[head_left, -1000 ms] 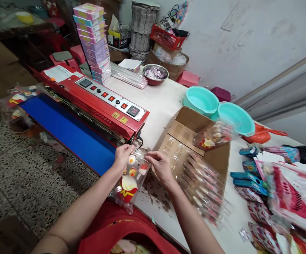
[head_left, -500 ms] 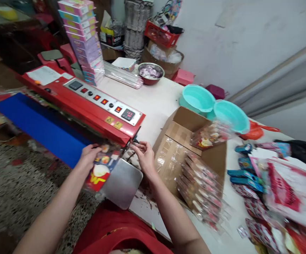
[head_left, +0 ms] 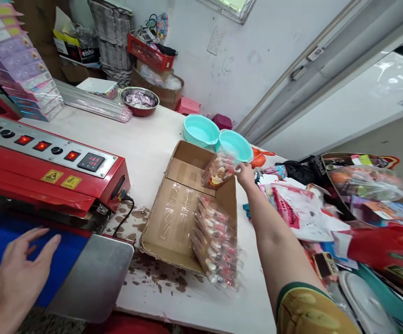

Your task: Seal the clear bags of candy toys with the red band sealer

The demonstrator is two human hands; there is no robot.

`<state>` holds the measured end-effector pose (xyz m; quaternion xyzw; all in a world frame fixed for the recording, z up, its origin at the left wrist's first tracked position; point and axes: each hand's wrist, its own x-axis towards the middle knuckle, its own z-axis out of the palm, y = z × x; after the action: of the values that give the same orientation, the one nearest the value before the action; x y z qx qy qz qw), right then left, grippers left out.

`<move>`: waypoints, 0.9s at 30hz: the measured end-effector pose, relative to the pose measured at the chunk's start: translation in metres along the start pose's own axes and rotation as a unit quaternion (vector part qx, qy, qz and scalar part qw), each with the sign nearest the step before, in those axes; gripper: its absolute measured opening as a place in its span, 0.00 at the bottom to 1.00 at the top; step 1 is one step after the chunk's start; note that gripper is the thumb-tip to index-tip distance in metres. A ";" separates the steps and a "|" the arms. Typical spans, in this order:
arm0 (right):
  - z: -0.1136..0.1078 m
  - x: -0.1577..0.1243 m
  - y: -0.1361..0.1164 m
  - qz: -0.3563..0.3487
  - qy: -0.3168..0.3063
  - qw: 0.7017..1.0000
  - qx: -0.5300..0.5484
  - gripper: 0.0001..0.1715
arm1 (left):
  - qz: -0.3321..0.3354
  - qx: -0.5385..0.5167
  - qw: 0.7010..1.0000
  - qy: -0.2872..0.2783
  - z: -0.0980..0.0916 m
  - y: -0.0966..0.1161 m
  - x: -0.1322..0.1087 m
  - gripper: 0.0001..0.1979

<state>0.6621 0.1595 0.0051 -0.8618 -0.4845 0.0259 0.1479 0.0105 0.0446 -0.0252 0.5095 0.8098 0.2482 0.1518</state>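
Note:
My left hand point(head_left: 23, 264) hovers over the blue belt point(head_left: 67, 248) of the red sealing machine point(head_left: 79, 185), fingers apart and nothing in them. Stretched out to the far right corner of the cardboard box point(head_left: 173, 199), my right hand point(head_left: 245, 175) has its fingertips closed at the edge of a clear plastic packet point(head_left: 218, 171) with a printed card inside. A row of similar packets point(head_left: 215, 241) leans in the near right part of the box, some overhanging its rim. A bare metal plate point(head_left: 93, 278) extends from the belt's end.
Two turquoise basins point(head_left: 201, 130) stand behind the box. A metal bowl point(head_left: 139, 99) with small sachets and a tall stack of pastel boxes point(head_left: 23, 65) are at the back left. Bags and packaging point(head_left: 302, 208) crowd the right side. A black cable point(head_left: 126, 215) runs from the machine's end.
The view has swung right. My left hand has let go of a printed packet, which no longer shows on the plate. My right hand has moved from the machine's end to the packets in the box.

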 end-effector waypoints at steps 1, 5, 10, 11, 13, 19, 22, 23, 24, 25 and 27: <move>-0.001 0.003 0.001 -0.016 -0.002 1.000 0.005 0.09 | 0.019 -0.011 1.000 -0.001 0.003 0.007 -0.008 0.18; -0.026 -0.006 -0.015 -0.114 0.009 0.987 0.116 0.15 | 0.092 -0.064 0.993 -0.031 0.014 0.029 -0.026 0.15; -0.094 -0.076 -0.082 -0.209 0.065 0.933 0.285 0.13 | 0.090 -0.192 0.968 -0.138 0.014 0.095 -0.039 0.18; -0.106 -0.096 -0.099 -0.218 0.073 0.925 0.302 0.11 | 0.091 -0.230 0.956 -0.160 0.012 0.116 -0.041 0.18; -0.120 -0.136 -0.132 -0.240 0.044 0.905 0.349 0.08 | 0.109 -0.305 0.924 -0.202 0.007 0.158 -0.041 0.20; -0.083 -0.224 -0.203 -0.165 -0.235 0.818 0.499 0.07 | -0.005 -0.510 0.764 -0.394 -0.008 0.214 -0.029 0.25; -0.048 -0.243 -0.221 -0.103 -0.294 0.792 0.525 0.09 | -0.100 -0.518 0.755 -0.390 -0.007 0.193 -0.026 0.17; -0.037 -0.246 -0.225 -0.081 -0.304 0.789 0.527 0.10 | -0.115 -0.519 0.763 -0.368 -0.004 0.184 -0.026 0.16; -0.027 -0.250 -0.229 -0.061 -0.316 0.786 0.528 0.11 | -0.124 -0.521 0.772 -0.342 0.000 0.174 -0.026 0.15; -0.017 -0.253 -0.233 -0.041 -0.327 0.781 0.530 0.12 | -0.131 -0.524 0.781 -0.313 0.005 0.164 -0.026 0.15; 0.001 -0.259 -0.241 -0.005 -0.349 0.767 0.538 0.14 | -0.142 -0.522 0.800 -0.260 0.018 0.146 -0.027 0.14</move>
<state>0.3248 0.0588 0.0458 -0.5700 -0.4140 0.5805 0.4084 0.1406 0.0774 0.0404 0.2777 0.5511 0.4673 0.6331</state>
